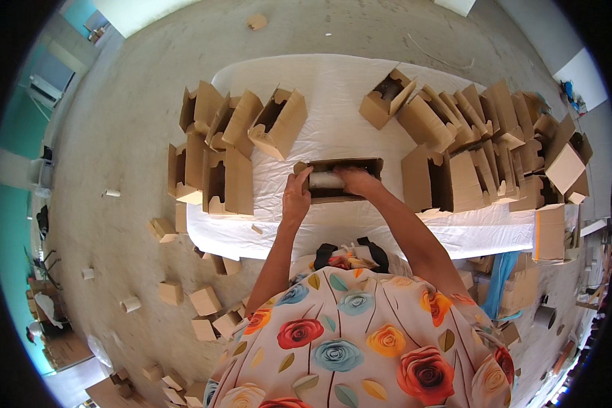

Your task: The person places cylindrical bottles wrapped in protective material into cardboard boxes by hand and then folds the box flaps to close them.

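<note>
An open cardboard box (347,199) lies in front of me on the white-covered table, its opening facing up. Inside it shows a whitish cylinder (326,180), like a roll or tube. My left hand (296,196) is closed on the box's left end, with its fingertips at the rim beside the cylinder. Reaching into the opening from the right, my right hand (357,181) has its fingers at the cylinder's right end. Those fingers are partly hidden, and the dark space behind them shows no detail.
Open cardboard boxes (238,180) stand at the table's left, and many more boxes (469,180) crowd its right side. A white cloth (333,88) covers the table. Small cartons (205,300) and a short tube (130,304) lie on the floor at left. Blue plastic (502,282) hangs at right.
</note>
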`<state>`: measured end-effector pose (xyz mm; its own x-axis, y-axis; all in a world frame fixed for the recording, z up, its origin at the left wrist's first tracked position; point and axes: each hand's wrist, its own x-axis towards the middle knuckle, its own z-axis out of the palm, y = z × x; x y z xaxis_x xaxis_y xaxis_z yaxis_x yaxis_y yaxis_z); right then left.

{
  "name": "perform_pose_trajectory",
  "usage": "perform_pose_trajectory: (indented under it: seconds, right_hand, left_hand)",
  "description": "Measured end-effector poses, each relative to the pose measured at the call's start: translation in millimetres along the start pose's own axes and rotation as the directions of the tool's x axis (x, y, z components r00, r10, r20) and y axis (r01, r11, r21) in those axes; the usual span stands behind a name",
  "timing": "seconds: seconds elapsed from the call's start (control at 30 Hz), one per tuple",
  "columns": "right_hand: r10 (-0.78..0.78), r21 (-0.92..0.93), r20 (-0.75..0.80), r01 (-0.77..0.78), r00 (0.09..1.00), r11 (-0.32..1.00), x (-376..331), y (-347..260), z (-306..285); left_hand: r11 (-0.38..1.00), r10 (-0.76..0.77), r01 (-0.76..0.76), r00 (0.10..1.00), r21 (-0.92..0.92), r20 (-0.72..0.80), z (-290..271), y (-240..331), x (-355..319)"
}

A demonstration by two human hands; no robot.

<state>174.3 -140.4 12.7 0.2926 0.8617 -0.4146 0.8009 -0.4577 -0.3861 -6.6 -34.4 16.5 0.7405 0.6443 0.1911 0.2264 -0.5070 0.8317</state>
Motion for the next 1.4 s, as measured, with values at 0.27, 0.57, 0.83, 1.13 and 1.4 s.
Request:
perform_pose_trajectory:
  seconds: [0.27, 0.57, 0.83, 1.13, 1.4]
  right_hand:
    - [-0.076, 0.103, -0.428, 0.132, 0.901, 0.986, -36, -9, -8]
    - [0.088, 0.246, -0.721, 0.136, 0.688, 0.960, -123, 42, 26]
    - [0.021, 0.315, -0.652, 0.245, 0.758, 0.917, -101, 37, 38]
    - [0.258, 0.494, -0.616, 0.110, 0.744, 0.863, -71, 51, 45]
    - [0.335, 0.633, -0.431, 0.016, 0.838, 0.774, -63, 50, 17]
  left_hand:
    - [0.984, -0.022, 0.012, 0.998, 0.177, 0.055, 3, 2, 9]
    - [0.978, -0.084, 0.061, 0.990, 0.199, 0.109, 3, 5, 17]
    - [0.981, -0.058, 0.041, 0.995, 0.189, 0.085, 2, 0, 12]
    - [0.998, -0.007, 0.013, 0.996, -0.065, 0.089, 3, -23, 12]
    - [0.997, 0.014, -0.011, 0.999, -0.073, 0.047, 7, -28, 11]
